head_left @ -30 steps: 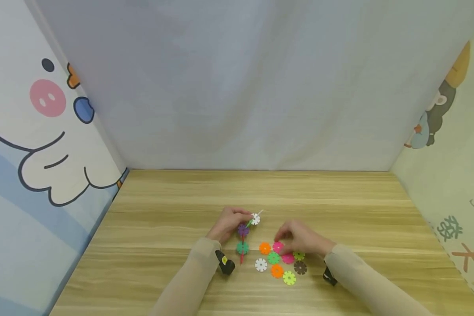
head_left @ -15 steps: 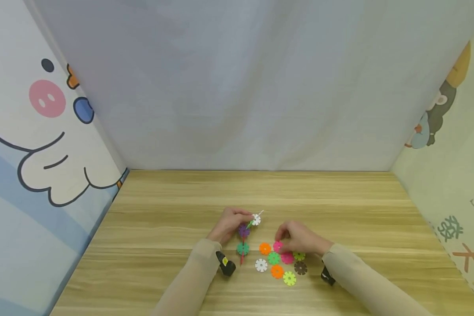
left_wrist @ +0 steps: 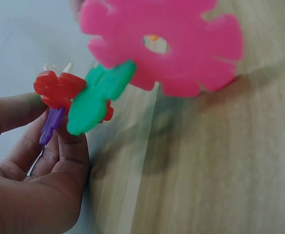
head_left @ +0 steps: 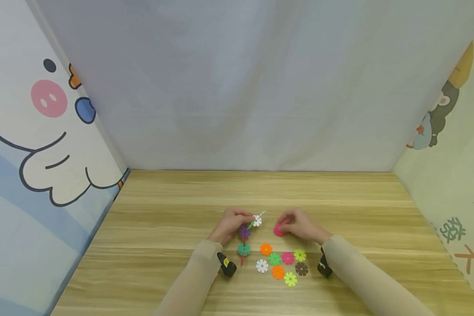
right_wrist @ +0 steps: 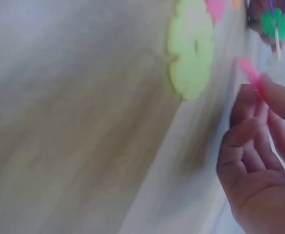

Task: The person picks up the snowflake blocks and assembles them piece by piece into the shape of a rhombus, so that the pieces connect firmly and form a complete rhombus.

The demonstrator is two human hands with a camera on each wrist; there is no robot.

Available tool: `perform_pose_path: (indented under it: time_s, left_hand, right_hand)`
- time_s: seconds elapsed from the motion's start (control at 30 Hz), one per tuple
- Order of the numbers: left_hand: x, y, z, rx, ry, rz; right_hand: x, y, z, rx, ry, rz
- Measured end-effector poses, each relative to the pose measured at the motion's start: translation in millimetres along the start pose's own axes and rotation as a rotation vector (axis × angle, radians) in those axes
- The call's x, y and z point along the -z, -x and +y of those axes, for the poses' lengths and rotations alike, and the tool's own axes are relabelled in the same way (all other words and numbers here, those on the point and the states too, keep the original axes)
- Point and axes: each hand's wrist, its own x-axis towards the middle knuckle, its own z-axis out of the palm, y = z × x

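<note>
A chain of slotted plastic snowflake discs, interlocked at right angles, hangs from my left hand (head_left: pixel 231 224). Thumb and fingers pinch it near the purple disc (head_left: pixel 245 231). White discs (head_left: pixel 257 220) form its far end. Toward me come a red disc (left_wrist: pixel 59 89), a teal disc (head_left: pixel 243 249) and a pinkish-red end disc (left_wrist: pixel 181 53), which looms large in the left wrist view. Across from it, my right hand (head_left: pixel 301 224) pinches a single pink disc (head_left: pixel 278 229) between thumb and fingertips, just right of the chain's white end.
Loose discs lie flat on the wooden table (head_left: pixel 162 210) in front of the hands: orange (head_left: pixel 266 249), green (head_left: pixel 274 259), pink (head_left: pixel 288 258), white (head_left: pixel 262 266), brown (head_left: pixel 301 268) and yellow-green (head_left: pixel 290 279). A grey curtain (head_left: pixel 241 87) stands behind the table.
My right hand has picked the upper pink disc out of the loose group and moved it away from me, above the table. The left hand and its chain have hardly moved.
</note>
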Motion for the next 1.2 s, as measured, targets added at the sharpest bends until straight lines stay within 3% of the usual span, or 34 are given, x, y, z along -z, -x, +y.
perform_pose_path:
  time_s: [0.17,0.43,0.73,1.2]
  left_hand:
    - [-0.1,-0.9,-1.9,-0.002,0.004,-0.005]
    - [-2.2,2.0,-2.0,-0.031,-0.049,-0.023]
    - [-2.6,1.2,-1.1,-0.029,-0.058,-0.02]
    - [-3.1,3.9,2.1,-0.011,-0.094,-0.013]
  right_hand:
    - [1.2,-9.5,-0.4,-0.098,-0.135,0.122]
    - [-0.2,-17.0,-8.1,-0.169,-0.195,0.212]
    - [-2.3,-22.0,-12.5,-0.179,-0.234,0.214]
    - [-4.9,-24.0,-17.7,-0.131,-0.142,0.18]
